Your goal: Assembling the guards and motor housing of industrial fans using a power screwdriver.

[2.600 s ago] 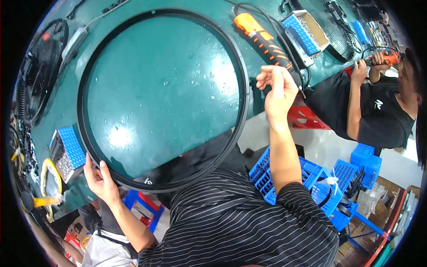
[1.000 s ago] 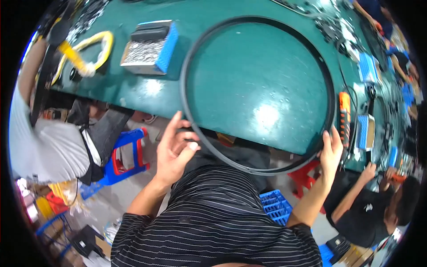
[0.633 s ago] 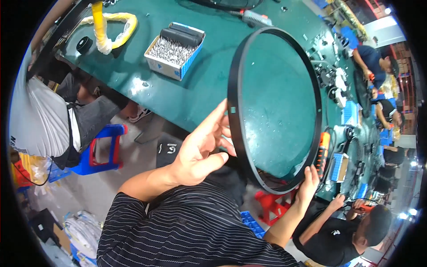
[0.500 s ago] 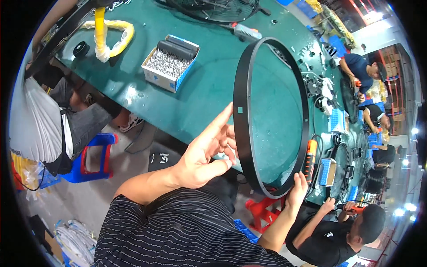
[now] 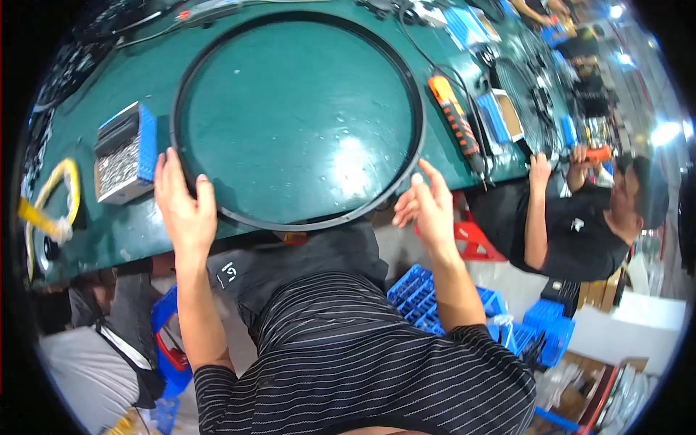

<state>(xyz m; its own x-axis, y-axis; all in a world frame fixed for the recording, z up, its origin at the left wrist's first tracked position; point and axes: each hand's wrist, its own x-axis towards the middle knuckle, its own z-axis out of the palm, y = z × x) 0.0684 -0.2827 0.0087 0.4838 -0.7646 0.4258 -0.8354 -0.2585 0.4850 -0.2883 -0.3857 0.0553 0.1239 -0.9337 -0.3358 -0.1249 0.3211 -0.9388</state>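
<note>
A large black ring (image 5: 417, 109) lies flat on the green table (image 5: 87, 94), its near arc hanging slightly past the table's front edge. My left hand (image 5: 185, 206) rests on the ring's near-left rim, fingers stretched over it and onto the table inside. My right hand (image 5: 429, 206) is at the near-right rim, fingers apart, with the fingertips touching the ring's outer edge.
A blue box of screws (image 5: 123, 152) sits left of the ring, a yellow loop (image 5: 47, 210) farther left. An orange and black power driver (image 5: 453, 116) lies right of the ring. A person in a black shirt (image 5: 580, 225) works at right. Blue crates (image 5: 435, 304) stand below.
The ring was held tilted on edge between both hands; it now lies flat on the table. My hands have settled at its near rim.
</note>
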